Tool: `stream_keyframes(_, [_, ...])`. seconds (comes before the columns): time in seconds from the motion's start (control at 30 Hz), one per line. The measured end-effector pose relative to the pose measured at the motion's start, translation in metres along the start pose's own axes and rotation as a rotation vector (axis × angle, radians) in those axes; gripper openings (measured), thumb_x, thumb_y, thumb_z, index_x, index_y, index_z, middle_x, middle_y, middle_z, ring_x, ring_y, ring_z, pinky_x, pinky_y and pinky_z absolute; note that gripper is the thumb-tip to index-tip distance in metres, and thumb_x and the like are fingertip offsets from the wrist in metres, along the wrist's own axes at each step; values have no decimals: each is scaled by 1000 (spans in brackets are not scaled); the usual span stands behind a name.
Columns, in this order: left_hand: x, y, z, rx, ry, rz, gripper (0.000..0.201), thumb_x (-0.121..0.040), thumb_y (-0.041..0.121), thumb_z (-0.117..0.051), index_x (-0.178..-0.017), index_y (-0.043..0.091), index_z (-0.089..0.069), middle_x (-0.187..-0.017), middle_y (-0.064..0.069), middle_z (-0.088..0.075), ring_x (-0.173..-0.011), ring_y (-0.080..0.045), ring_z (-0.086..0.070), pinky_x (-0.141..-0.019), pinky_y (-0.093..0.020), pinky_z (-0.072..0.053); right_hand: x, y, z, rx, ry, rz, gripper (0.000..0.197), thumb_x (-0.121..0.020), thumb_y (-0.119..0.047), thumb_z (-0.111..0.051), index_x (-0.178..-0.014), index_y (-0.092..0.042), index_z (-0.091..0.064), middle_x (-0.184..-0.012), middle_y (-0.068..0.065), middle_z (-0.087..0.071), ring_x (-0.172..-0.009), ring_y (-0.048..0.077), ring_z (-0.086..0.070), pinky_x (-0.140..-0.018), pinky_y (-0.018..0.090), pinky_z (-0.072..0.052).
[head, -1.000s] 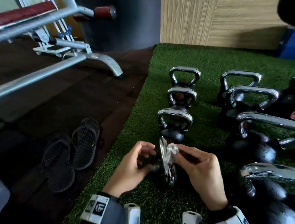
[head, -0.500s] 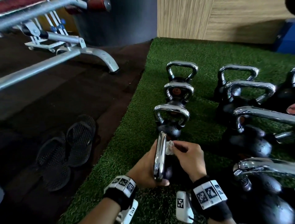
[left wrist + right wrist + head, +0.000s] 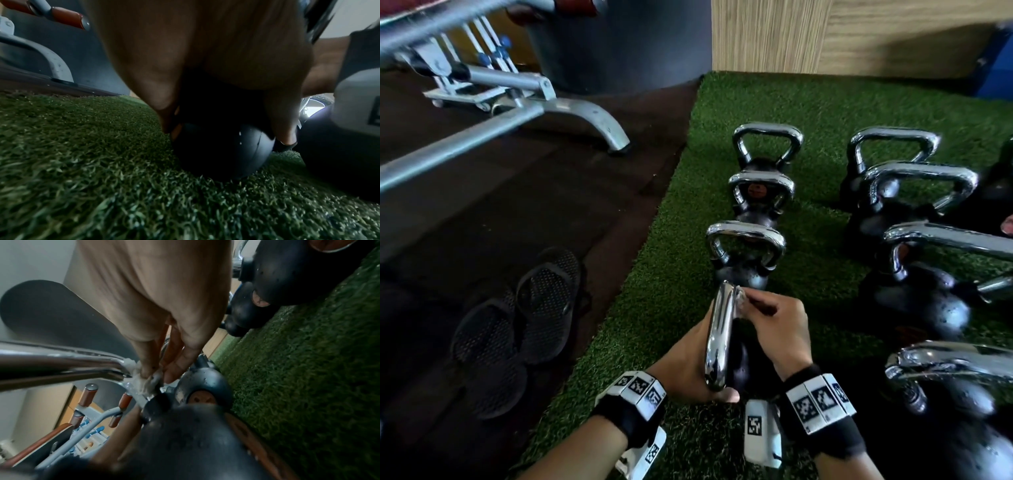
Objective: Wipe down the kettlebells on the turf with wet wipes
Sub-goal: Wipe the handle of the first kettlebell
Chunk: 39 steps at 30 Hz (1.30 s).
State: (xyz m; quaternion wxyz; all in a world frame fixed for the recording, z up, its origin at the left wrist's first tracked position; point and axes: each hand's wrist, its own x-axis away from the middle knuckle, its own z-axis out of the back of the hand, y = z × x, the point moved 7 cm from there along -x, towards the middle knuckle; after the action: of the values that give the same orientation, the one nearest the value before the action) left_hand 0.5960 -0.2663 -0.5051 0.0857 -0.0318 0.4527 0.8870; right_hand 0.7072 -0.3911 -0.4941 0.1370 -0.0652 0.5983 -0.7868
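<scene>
A small black kettlebell (image 3: pixel 736 366) with a chrome handle (image 3: pixel 719 339) stands on the green turf (image 3: pixel 654 325) nearest me, its handle edge-on. My left hand (image 3: pixel 688 363) grips its black body (image 3: pixel 222 151) from the left, fingers curled round it. My right hand (image 3: pixel 774 329) pinches a crumpled white wet wipe (image 3: pixel 739 301) against the far top bend of the handle (image 3: pixel 61 363); the wet wipe (image 3: pixel 144 382) sits between fingertips and chrome. Beyond stand three more small kettlebells (image 3: pixel 746 253) in a line.
Larger black kettlebells (image 3: pixel 921 294) with chrome handles crowd the turf on the right. A pair of black sandals (image 3: pixel 517 325) lies on the dark rubber floor to the left. A grey bench frame (image 3: pixel 517 102) stands at back left, a wooden wall (image 3: pixel 825 34) behind.
Both hands have drawn nearer to me with the wrists rolled over. The left hand went from touching the handle to gripping the kettlebell's body; the wipe moved to the handle's far bend.
</scene>
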Motion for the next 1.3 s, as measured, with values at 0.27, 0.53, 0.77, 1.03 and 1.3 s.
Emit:
stream_keyframes(0.27, [-3,-2,0,-32,-39,34,114,-64,34,-96,-153,2,-32,-153,-5,-44,-143,-17,-43,-120,-28,-35,24,-53,10,-32,-89,389,30,-82,-3,-78,-99,-27,-81,-97,-17,-72,-94,1,-70,-83,9,-50])
stream_keyframes(0.53, [-5,-21,-3,25,-61,142,113,-61,45,-91,-154,24,-29,-152,23,-40,-144,0,-39,-119,-24,-35,28,-73,15,-40,-236,388,27,-76,-3,-83,-94,-23,-83,-88,-10,-70,-86,9,-70,-78,12,-51])
stream_keyframes(0.77, [0,-30,-15,-49,-140,209,94,-67,51,-88,-141,8,-51,-132,15,-54,-126,-2,-53,-111,-32,-44,57,-67,17,-78,-322,297,20,-70,-13,-89,-82,-27,-80,-83,-11,-73,-77,10,-72,-69,18,-55])
stream_keyframes(1.03, [4,-14,0,45,-17,165,89,-64,44,-85,-135,56,-33,-116,28,-62,-112,-8,-65,-100,-34,-55,83,-47,12,-108,-349,144,16,-64,-30,-88,-76,-26,-79,-78,-9,-77,-71,8,-74,-66,20,-57])
stream_keyframes(1.3, [4,-14,3,-1,-47,111,71,-61,52,-73,-123,41,-40,-114,20,-54,-116,-18,-62,-102,-38,-51,90,-33,5,-18,-285,177,21,-61,-21,-91,-80,-26,-82,-81,-17,-77,-78,3,-74,-72,16,-57])
